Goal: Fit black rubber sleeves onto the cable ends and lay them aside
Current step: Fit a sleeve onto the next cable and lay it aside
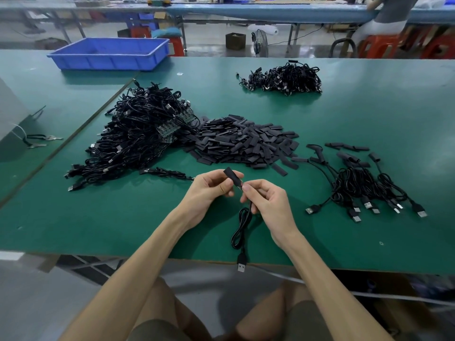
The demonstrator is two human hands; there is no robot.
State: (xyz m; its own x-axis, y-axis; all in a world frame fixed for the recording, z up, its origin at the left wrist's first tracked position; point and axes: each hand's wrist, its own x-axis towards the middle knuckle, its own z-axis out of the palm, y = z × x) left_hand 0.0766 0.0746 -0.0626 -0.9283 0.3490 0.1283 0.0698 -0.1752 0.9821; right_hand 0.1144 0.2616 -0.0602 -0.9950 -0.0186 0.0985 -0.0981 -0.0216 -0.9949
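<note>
Both hands are raised together just above the near part of the green bench (123, 230).

- Left hand (209, 190): thumb and fingers pinch a black rubber sleeve (231, 175), which is tilted with its far end pointing up and left.
- Right hand (269, 207): fingertips pinch the cable (242, 225) right at the sleeve's lower end. The two hands almost touch there. How far the cable end sits inside the sleeve cannot be told; the fingers cover the joint.
- The cable hangs down from the right hand, loops once on the bench, and its USB plug (241, 266) hangs over the near edge.

Around the work:
- Pile of loose sleeves (241, 143) straight ahead of the hands, near.
- Large heap of black cables (138, 139) left of that pile and touching it; small green circuit boards (172, 129) show at the cable ends.
- One loose cable (167, 173) lies just left of the left hand.
- Sleeved cables (364, 185) lie in a row to the right, plugs toward the near edge, well clear of the hands.
- A smaller cable bundle (285, 78) sits at the far right of the bench.
- Blue plastic tray (108, 54) at the far left corner; keys (46, 140) at the left edge.
- Beyond the bench: a floor fan (261, 43), a cardboard box (235, 40), red stools (379, 46), and another person (391, 13) seated at a far bench.
</note>
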